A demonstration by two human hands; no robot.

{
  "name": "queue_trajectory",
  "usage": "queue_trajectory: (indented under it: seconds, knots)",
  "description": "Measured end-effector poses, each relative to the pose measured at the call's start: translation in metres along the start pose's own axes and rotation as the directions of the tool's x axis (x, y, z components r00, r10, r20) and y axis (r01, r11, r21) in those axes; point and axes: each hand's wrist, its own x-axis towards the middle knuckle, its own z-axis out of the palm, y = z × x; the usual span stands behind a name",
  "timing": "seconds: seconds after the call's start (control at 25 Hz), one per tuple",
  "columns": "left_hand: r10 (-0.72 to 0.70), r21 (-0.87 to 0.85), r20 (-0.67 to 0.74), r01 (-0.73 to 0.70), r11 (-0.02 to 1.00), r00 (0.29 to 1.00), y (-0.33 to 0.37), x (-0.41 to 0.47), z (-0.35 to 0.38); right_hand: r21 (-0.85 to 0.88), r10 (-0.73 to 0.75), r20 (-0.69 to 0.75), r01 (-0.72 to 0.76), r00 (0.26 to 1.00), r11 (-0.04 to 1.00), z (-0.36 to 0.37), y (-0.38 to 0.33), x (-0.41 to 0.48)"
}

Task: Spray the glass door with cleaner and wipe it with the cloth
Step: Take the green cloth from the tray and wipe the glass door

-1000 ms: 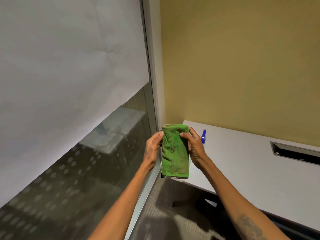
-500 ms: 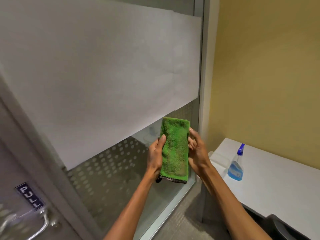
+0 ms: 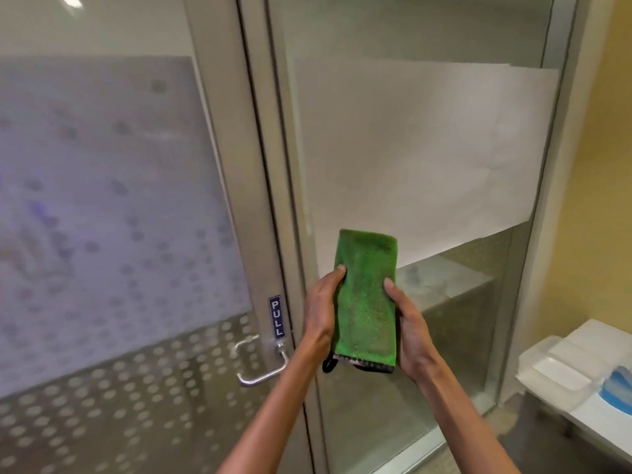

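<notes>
A folded green cloth (image 3: 366,295) stands upright between both hands in front of me. My left hand (image 3: 319,313) grips its left edge and my right hand (image 3: 410,330) grips its right edge. The glass door (image 3: 113,200) with a dotted frosted film fills the left half, with a metal handle (image 3: 260,364) and a blue PULL sign (image 3: 276,316) on its frame. Only the blue lower part of the spray bottle (image 3: 619,388) shows at the right edge, on the white table (image 3: 591,422).
A fixed glass panel (image 3: 410,148) with white paper behind it stands right of the door. A yellow wall (image 3: 598,200) closes the right side. A clear plastic tray (image 3: 561,371) lies on the table's near corner. Grey carpet shows below.
My view has swung left, bringing the door, handle and PULL sign into sight. The bottle has slid to the right edge. Both hands still hold the cloth, now gripped lower down.
</notes>
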Motion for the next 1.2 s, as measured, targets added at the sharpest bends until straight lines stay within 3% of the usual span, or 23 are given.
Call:
queue_trajectory:
  seconds: [0.32, 0.6, 0.72, 0.8, 0.88, 1.0, 1.08, 1.2]
  knots:
    - [0.027, 0.122, -0.165, -0.007, 0.993, 0.986, 0.061, -0.103, -0.221, 0.215, 0.164, 0.124, -0.188, 0.979, 0.958, 0.199, 0.145, -0.051]
    - [0.007, 0.134, -0.274, 0.031, 0.991, 0.962, 0.116, -0.152, -0.345, 0.253, 0.211, 0.287, -0.286, 0.934, 0.924, 0.327, 0.202, -0.067]
    - [0.096, 0.205, -0.366, -0.021, 0.979, 0.925, 0.145, -0.159, -0.386, 0.213, 0.200, 0.328, -0.278, 0.923, 0.937, 0.366, 0.208, -0.055]
    - [0.240, 0.321, -0.455, -0.093, 0.942, 0.857, 0.169, -0.161, -0.412, 0.193, 0.142, 0.258, -0.195, 0.956, 0.962, 0.387, 0.200, -0.039]
    - [0.463, 0.561, -0.505, -0.131, 0.817, 0.728, 0.199, -0.160, -0.442, 0.166, 0.015, 0.119, -0.035, 0.993, 0.985, 0.406, 0.183, -0.018]
    - [0.771, 0.892, -0.354, -0.057, 0.448, 0.529, 0.246, -0.157, -0.490, 0.052, -0.285, -0.127, 0.293, 0.950, 0.955, 0.427, 0.156, 0.013]
    - [0.840, 0.972, -0.212, 0.020, 0.234, 0.500, 0.268, -0.153, -0.523, -0.116, -0.457, -0.246, 0.443, 0.854, 0.889, 0.437, 0.142, 0.037]
    - [0.847, 0.986, -0.104, 0.163, 0.020, 0.521, 0.285, -0.147, -0.571, -0.416, -0.661, -0.278, 0.533, 0.697, 0.737, 0.457, 0.132, 0.079]
